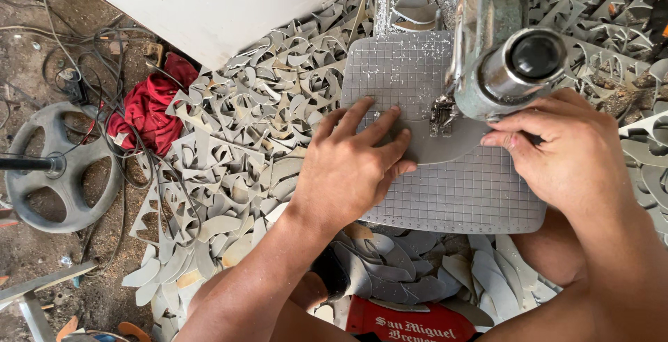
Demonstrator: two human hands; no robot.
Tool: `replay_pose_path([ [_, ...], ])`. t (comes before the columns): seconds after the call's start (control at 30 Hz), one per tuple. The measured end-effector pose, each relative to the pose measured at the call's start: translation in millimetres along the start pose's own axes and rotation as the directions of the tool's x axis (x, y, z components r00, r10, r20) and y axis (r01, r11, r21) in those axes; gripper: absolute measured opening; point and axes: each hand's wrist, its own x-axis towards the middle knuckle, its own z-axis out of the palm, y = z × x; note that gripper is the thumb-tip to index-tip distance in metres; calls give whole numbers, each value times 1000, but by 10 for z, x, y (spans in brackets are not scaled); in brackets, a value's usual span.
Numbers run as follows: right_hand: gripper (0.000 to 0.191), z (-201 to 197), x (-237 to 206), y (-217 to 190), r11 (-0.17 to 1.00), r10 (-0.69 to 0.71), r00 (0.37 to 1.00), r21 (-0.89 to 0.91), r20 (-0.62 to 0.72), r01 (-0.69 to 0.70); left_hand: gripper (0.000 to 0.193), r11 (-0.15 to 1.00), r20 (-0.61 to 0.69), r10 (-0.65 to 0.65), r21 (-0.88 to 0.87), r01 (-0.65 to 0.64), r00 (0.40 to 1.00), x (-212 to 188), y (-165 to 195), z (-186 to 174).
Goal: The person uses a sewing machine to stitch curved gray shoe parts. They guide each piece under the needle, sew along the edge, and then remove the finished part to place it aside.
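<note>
Seen from above: the left hand (351, 168) lies flat, fingers spread, pressing a grey curved sheet (445, 148) onto a gridded plate (480, 199), steadying it at the blade (441, 114) of a cutting machine (511, 64). The right hand (557, 147) rests on the sheet's other side, fingers curled against its edge, apparently guiding it. Grey offcuts (264, 112) pile around; cut pieces (417, 272) lie below.

Bare, sleeveless forearms; ringless hands (355, 168)
</note>
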Motion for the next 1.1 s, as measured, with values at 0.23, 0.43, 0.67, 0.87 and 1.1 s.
replay_pose_path([
  [0.23,9,33,56,52,998,30,1000,-49,0,-30,40,999,-8,-24,-32,24,1000,-3,71,16],
  [0.43,7,39,88,54,1000,28,999,9,-28,-28,43,998,-17,-54,-39,54,998,-23,139,37],
  [0.67,11,28,141,40,998,65,997,13,-38,-64,42,996,-25,-80,-42,79,996,-43,192,80],
  [0.87,13,50,171,78,998,57,997,-19,-60,-59,39,995,-45,-94,-47,92,995,-76,239,111],
  [1.1,19,62,200,102,1000,21,996,-5,-87,-22,42,991,-74,-128,-40,126,989,-64,334,138],
])
